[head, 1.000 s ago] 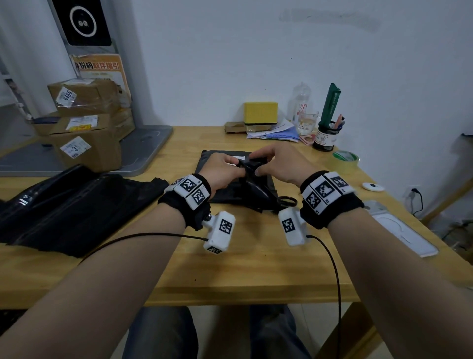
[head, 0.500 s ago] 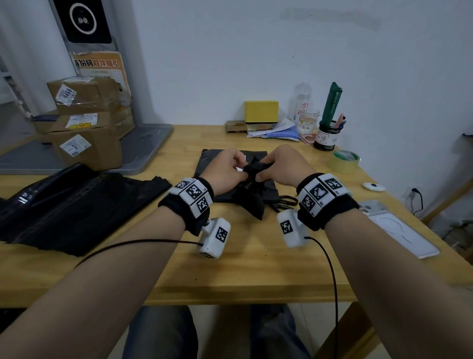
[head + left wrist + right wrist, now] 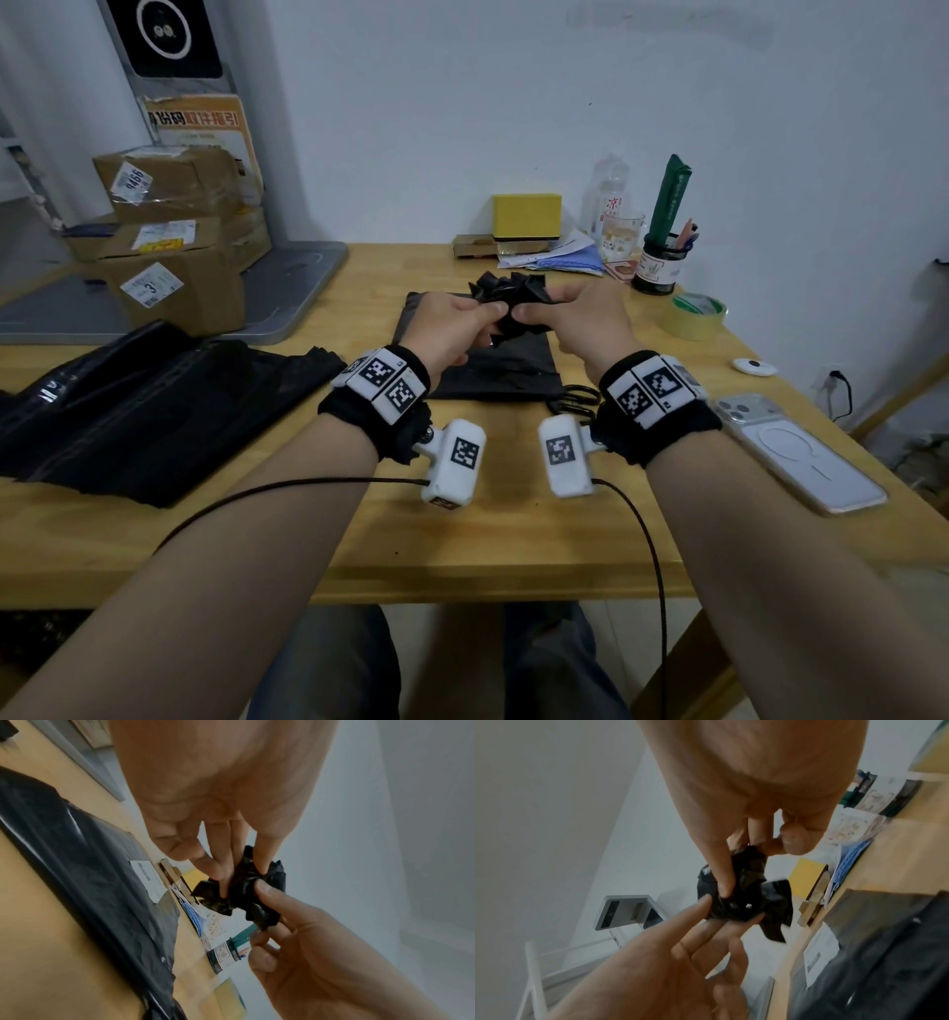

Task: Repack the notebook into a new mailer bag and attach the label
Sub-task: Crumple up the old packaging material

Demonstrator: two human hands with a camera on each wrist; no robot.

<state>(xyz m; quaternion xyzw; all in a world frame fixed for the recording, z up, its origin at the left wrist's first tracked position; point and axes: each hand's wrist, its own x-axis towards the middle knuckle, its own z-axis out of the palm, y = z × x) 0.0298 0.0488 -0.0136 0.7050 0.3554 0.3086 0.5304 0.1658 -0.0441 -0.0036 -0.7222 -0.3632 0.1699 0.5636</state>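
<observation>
From the head view, both hands are raised above the wooden table (image 3: 462, 539), close together. The left hand (image 3: 452, 329) and the right hand (image 3: 580, 321) each pinch a crumpled wad of black plastic (image 3: 508, 298) between thumb and fingers, holding it clear of the tabletop. Directly below them a flat black mailer bag (image 3: 488, 370) lies on the table, with black scissors (image 3: 577, 398) at its near right corner. A pile of black bags (image 3: 128, 406) spreads over the left side, and stacked cardboard boxes (image 3: 169, 241) stand behind it. To the right lie a phone (image 3: 801, 452) and a roll of tape (image 3: 698, 316); a pen cup (image 3: 660, 264) and a yellow box (image 3: 526, 216) stand at the far edge.

In the left wrist view, the left hand (image 3: 218, 801) grips the wad (image 3: 246, 894) with its fingertips (image 3: 223, 882), and the right hand (image 3: 308, 953) pinches it from the other side. A white label (image 3: 149, 880) shows on the flat mailer beneath.

In the right wrist view, the right hand (image 3: 757, 791) pinches the wad (image 3: 746, 898) with thumb and curled fingers, the left hand (image 3: 667, 963) touching it from below with extended fingers (image 3: 695, 912). The label (image 3: 818, 953) shows again on the mailer. I cannot tell where the notebook is.
</observation>
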